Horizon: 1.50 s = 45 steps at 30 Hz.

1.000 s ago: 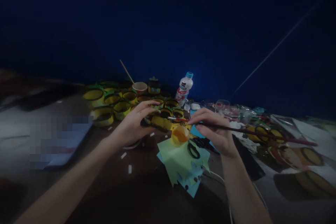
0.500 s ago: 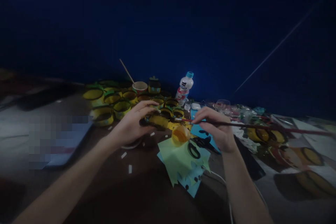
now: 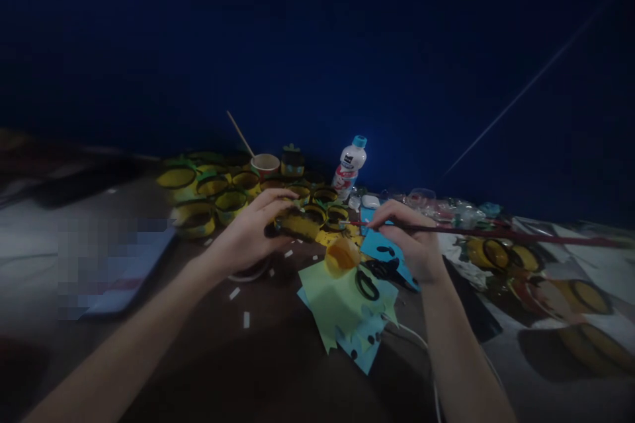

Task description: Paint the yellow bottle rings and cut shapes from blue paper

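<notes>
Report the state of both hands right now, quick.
Left hand: closed, fingers curled around a yellow roll.
Right hand: closed, holding a thin dark-red paintbrush between thumb and fingers.

left grip (image 3: pixel 252 228): holds yellow piece (image 3: pixel 301 226) | right grip (image 3: pixel 407 232): holds paintbrush (image 3: pixel 476 233) | bottle (image 3: pixel 346 172): standing beyond

Single camera on my head, looking forward and down across bench (image 3: pixel 268 370); my forearms (image 3: pixel 169 317) enter from bottom edge, nearest to lens; left hand (image 3: pixel 248 231) sits left of centre, right hand (image 3: pixel 411 234) right of it, both at middle range; bottle (image 3: pixel 346 178) sits farther off, near mid-frame; dark blue backdrop (image 3: pixel 297 46) fills upper part; outer edges blurred
</notes>
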### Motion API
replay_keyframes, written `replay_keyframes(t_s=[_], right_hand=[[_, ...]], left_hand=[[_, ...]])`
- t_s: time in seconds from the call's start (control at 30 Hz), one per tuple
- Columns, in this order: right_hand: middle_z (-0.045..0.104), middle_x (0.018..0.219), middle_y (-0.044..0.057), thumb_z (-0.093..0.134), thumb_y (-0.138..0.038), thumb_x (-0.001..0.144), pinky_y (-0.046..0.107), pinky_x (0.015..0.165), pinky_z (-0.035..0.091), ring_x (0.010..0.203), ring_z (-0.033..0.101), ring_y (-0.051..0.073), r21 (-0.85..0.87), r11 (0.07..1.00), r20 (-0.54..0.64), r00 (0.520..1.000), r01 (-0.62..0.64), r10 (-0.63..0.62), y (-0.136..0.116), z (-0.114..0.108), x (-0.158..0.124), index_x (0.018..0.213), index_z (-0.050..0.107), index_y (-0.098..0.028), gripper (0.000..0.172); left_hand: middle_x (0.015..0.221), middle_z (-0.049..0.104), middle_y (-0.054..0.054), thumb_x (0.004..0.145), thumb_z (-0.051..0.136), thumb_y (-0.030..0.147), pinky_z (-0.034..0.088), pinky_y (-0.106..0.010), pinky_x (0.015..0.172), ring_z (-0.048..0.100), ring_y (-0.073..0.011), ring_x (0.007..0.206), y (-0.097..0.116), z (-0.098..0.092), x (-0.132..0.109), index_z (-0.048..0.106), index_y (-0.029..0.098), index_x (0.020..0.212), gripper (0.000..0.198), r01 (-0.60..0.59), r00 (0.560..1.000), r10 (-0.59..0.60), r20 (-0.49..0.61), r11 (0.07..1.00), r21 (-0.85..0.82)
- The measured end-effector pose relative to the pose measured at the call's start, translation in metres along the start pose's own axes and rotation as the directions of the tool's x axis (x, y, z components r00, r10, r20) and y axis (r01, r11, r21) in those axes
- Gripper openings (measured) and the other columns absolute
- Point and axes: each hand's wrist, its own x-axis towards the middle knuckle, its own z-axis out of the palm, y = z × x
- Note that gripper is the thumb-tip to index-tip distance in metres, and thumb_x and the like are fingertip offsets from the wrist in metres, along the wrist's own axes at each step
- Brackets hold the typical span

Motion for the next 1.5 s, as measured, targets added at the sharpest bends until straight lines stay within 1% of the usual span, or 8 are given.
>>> replay_keyframes(t_s=[0.3,0.4,0.57,0.77,0.9,1.03,1.27,1.5], right_hand=[[0.061,0.097,0.004,0.042,-0.017,0.088,0.035,0.079,0.043,0.091,0.057,0.018,-0.098,0.995,0.056,0.998,0.015,-0.009,-0.008,0.016,0.001,0.100,0.061,-0.024,0.024],[0.060,0.107,0.006,0.053,-0.019,0.082,0.039,0.086,0.039,0.102,0.052,0.022,-0.263,0.962,0.132,0.990,0.077,-0.044,-0.010,0.029,0.001,0.100,0.056,-0.023,0.019],[0.058,0.108,0.010,0.066,-0.023,0.068,0.043,0.086,0.036,0.106,0.047,0.028,-0.433,0.888,0.246,0.968,0.153,-0.046,-0.008,0.050,-0.006,0.093,0.049,-0.020,0.030],[0.058,0.095,0.007,0.059,-0.015,0.068,0.039,0.081,0.037,0.097,0.052,0.026,-0.423,0.894,0.239,0.970,0.147,-0.046,-0.006,0.054,-0.008,0.088,0.048,-0.022,0.024],[0.057,0.103,0.007,0.061,-0.017,0.070,0.040,0.084,0.037,0.101,0.051,0.025,-0.359,0.927,0.146,0.988,0.108,-0.058,-0.007,0.048,-0.006,0.085,0.045,-0.023,0.023],[0.056,0.107,0.008,0.062,-0.018,0.069,0.041,0.085,0.038,0.103,0.051,0.026,-0.283,0.956,0.097,0.994,0.080,-0.054,-0.007,0.044,-0.004,0.083,0.042,-0.024,0.025],[0.054,0.120,0.008,0.060,-0.019,0.075,0.041,0.092,0.037,0.113,0.048,0.026,-0.216,0.976,0.126,0.991,-0.007,0.035,-0.005,0.037,0.001,0.096,0.049,-0.023,0.024],[0.060,0.081,0.003,0.043,-0.022,0.088,0.032,0.069,0.048,0.076,0.058,0.017,0.031,0.999,0.018,1.000,-0.026,0.026,-0.008,0.025,-0.004,0.105,0.061,-0.025,0.025]], left_hand=[[0.119,0.056,-0.011,0.074,0.060,0.029,0.044,-0.035,0.091,0.054,-0.0251,0.108,0.000,0.007,-0.002,0.045,0.017,0.120,0.050,0.079,0.993,-0.088,0.083,0.991,0.108],[0.116,0.058,-0.011,0.072,0.063,0.033,0.045,-0.036,0.088,0.056,-0.0265,0.106,0.005,0.008,-0.002,0.041,0.015,0.122,0.058,0.112,0.990,-0.122,0.067,0.985,0.134],[0.113,0.060,-0.012,0.069,0.066,0.031,0.046,-0.036,0.085,0.058,-0.0256,0.102,0.018,0.008,-0.001,0.041,0.013,0.121,0.060,0.143,0.985,-0.152,0.078,0.983,0.112],[0.112,0.061,-0.008,0.065,0.069,0.037,0.048,-0.036,0.086,0.058,-0.0250,0.103,0.025,0.003,0.001,0.041,0.019,0.118,0.063,0.238,0.970,-0.230,0.084,0.966,-0.102],[0.122,0.054,-0.010,0.063,0.071,0.033,0.044,-0.037,0.095,0.051,-0.0240,0.114,0.017,0.005,0.001,0.035,0.020,0.123,0.071,0.262,0.965,-0.239,0.109,0.906,-0.332],[0.119,0.057,-0.008,0.067,0.067,0.032,0.046,-0.038,0.092,0.055,-0.0243,0.110,0.008,0.011,0.000,0.043,0.021,0.117,0.056,0.278,0.960,-0.234,0.156,0.873,-0.400],[0.109,0.062,-0.004,0.073,0.060,0.023,0.049,-0.031,0.084,0.060,-0.0208,0.100,0.002,0.006,-0.002,0.047,0.021,0.114,0.043,0.287,0.958,-0.281,0.057,0.940,-0.183],[0.114,0.060,-0.010,0.075,0.057,0.020,0.047,-0.040,0.088,0.056,-0.0257,0.107,-0.006,0.008,-0.002,0.048,0.018,0.113,0.039,0.193,0.979,-0.200,0.033,0.970,0.151]])
